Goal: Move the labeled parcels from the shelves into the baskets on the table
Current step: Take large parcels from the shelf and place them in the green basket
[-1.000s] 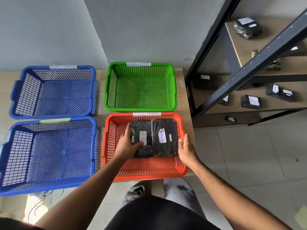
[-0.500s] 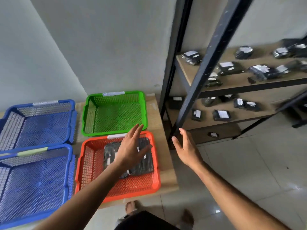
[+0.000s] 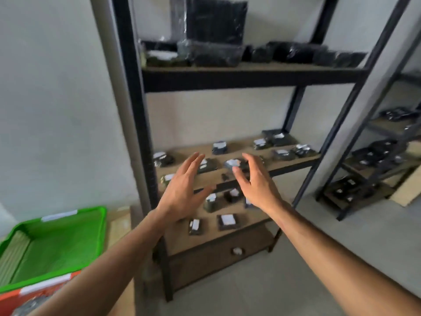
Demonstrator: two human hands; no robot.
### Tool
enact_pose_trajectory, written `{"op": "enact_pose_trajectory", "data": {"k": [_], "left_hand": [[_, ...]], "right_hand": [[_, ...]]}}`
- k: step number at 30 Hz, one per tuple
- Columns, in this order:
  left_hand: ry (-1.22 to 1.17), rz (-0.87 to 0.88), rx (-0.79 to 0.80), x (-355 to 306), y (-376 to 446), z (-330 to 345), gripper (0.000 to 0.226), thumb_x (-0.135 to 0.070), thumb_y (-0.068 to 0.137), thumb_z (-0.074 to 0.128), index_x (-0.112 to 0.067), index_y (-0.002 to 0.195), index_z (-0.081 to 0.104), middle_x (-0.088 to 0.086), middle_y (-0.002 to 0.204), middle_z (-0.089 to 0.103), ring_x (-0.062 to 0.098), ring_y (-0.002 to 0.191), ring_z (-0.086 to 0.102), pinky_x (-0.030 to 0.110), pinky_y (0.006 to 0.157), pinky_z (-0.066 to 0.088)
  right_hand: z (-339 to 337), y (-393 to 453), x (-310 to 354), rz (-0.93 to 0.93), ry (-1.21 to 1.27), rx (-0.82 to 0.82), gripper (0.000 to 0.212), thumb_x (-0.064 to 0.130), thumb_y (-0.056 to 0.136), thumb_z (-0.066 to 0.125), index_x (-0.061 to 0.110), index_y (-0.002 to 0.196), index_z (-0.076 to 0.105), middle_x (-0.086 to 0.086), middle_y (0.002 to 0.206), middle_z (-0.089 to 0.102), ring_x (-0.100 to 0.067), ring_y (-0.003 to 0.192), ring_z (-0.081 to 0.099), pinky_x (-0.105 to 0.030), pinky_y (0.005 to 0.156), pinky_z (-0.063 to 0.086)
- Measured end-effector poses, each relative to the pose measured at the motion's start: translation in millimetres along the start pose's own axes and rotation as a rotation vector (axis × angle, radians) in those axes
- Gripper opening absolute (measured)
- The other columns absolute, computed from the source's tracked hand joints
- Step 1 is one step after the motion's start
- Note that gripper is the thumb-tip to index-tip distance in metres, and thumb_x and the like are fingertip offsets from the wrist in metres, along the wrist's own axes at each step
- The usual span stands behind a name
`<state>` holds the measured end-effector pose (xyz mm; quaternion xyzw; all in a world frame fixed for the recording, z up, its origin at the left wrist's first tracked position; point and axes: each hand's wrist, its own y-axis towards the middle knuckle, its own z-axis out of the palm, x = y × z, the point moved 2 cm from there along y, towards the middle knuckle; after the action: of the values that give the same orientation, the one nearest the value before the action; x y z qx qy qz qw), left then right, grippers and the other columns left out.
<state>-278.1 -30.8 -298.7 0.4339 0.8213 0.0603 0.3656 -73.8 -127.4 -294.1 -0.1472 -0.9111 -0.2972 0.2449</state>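
Both hands are raised toward the black metal shelving point(image 3: 134, 124), empty, and the step in hand looks like picking the next parcels off the middle shelf point(image 3: 293, 161). The left hand point(image 3: 182, 190) has its fingers straight and spread wide, holding nothing; the right hand point(image 3: 256, 184) is also empty, its fingers loosely curved and apart. Small black parcels with white labels lie scattered on that shelf, among them one with a pale label point(image 3: 233, 163) seen between the two hands, and more sit on the shelf below, such as a flat one point(image 3: 227, 221) near the front edge. The view is blurred, so no label can be read. To do this well, each hand should settle on one parcel, pinch it across its short sides with the label facing up, and read it before turning away. The green basket point(image 3: 57, 245) and an orange basket point(image 3: 13, 299) wait on the table at lower left, so parcels must travel back that way.
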Motion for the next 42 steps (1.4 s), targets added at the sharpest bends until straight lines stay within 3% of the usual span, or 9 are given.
{"op": "enact_pose_trajectory", "data": {"k": [4, 14, 19, 25, 29, 33, 38, 40, 42], "left_hand": [[0.005, 0.130, -0.080, -69, 76, -11, 0.082, -0.052, 0.093, 0.065, -0.029, 0.159, 0.024, -0.004, 0.166, 0.025, 0.014, 0.148, 0.030, 0.034, 0.119, 0.030], [-0.037, 0.275, -0.191, -159, 249, -13, 0.054, -0.050, 0.089, 0.071, -0.024, 0.135, 0.057, -0.008, 0.130, 0.058, 0.009, 0.119, 0.056, 0.031, 0.100, 0.050], [-0.181, 0.193, -0.123, -196, 328, 13, 0.037, -0.044, 0.087, 0.076, -0.026, 0.118, 0.065, -0.015, 0.109, 0.065, 0.003, 0.096, 0.064, 0.017, 0.080, 0.051], [-0.325, 0.040, -0.001, -244, 420, 67, 0.038, -0.046, 0.088, 0.075, -0.022, 0.116, 0.066, -0.007, 0.099, 0.068, 0.009, 0.090, 0.064, 0.025, 0.078, 0.052], [-0.415, -0.137, 0.048, -267, 474, 100, 0.036, -0.042, 0.091, 0.073, -0.010, 0.106, 0.069, 0.001, 0.094, 0.065, 0.019, 0.082, 0.060, 0.032, 0.075, 0.057], [-0.340, -0.279, 0.016, -284, 524, 127, 0.036, -0.055, 0.091, 0.067, -0.020, 0.096, 0.062, 0.005, 0.105, 0.068, 0.022, 0.082, 0.071, 0.041, 0.086, 0.063], [-0.202, -0.466, 0.065, -315, 563, 164, 0.080, -0.078, 0.088, 0.050, -0.015, 0.137, 0.053, 0.008, 0.128, 0.062, 0.027, 0.114, 0.062, 0.040, 0.095, 0.053], [-0.149, -0.496, 0.084, -329, 568, 176, 0.081, -0.078, 0.091, 0.042, -0.017, 0.145, 0.048, 0.011, 0.147, 0.052, 0.030, 0.129, 0.051, 0.043, 0.106, 0.041], [-0.138, -0.505, 0.109, -337, 569, 185, 0.074, -0.069, 0.098, 0.041, -0.018, 0.150, 0.043, 0.011, 0.153, 0.045, 0.024, 0.125, 0.050, 0.040, 0.105, 0.035]], "right_hand": [[-78, 66, -11, -0.089, -0.023, -0.109, 0.064, 0.055, 0.098, 0.044, 0.013, 0.147, 0.040, -0.006, 0.146, 0.047, -0.019, 0.134, 0.046, -0.035, 0.110, 0.041], [-197, 209, -65, -0.204, -0.033, -0.302, 0.054, 0.047, 0.100, 0.052, 0.017, 0.144, 0.044, -0.001, 0.142, 0.049, -0.015, 0.133, 0.045, -0.035, 0.107, 0.042], [-235, 253, -124, -0.172, -0.055, -0.339, 0.049, 0.045, 0.098, 0.055, 0.014, 0.136, 0.050, -0.003, 0.131, 0.056, -0.018, 0.123, 0.052, -0.036, 0.103, 0.044], [-295, 301, -207, -0.066, -0.015, -0.363, 0.044, 0.040, 0.099, 0.057, 0.016, 0.135, 0.053, 0.000, 0.127, 0.058, -0.015, 0.115, 0.056, -0.029, 0.092, 0.047], [-335, 351, -259, -0.004, 0.031, -0.372, 0.041, 0.032, 0.102, 0.053, 0.013, 0.139, 0.051, -0.005, 0.133, 0.058, -0.021, 0.121, 0.057, -0.034, 0.101, 0.047], [-359, 397, -291, 0.005, 0.027, -0.263, 0.041, 0.023, 0.104, 0.050, 0.010, 0.143, 0.048, -0.008, 0.141, 0.054, -0.024, 0.129, 0.053, -0.027, 0.103, 0.039], [-362, 424, -327, -0.056, -0.085, -0.160, 0.048, 0.025, 0.103, 0.052, 0.010, 0.148, 0.041, -0.009, 0.150, 0.045, -0.026, 0.134, 0.049, -0.031, 0.105, 0.040], [-357, 428, -338, -0.080, -0.113, -0.120, 0.047, 0.028, 0.104, 0.051, 0.009, 0.145, 0.042, -0.011, 0.148, 0.046, -0.027, 0.128, 0.052, -0.032, 0.100, 0.046], [-348, 430, -346, -0.110, -0.131, -0.099, 0.043, 0.030, 0.104, 0.048, 0.006, 0.140, 0.045, -0.014, 0.142, 0.049, -0.027, 0.122, 0.055, -0.034, 0.095, 0.051]]}}
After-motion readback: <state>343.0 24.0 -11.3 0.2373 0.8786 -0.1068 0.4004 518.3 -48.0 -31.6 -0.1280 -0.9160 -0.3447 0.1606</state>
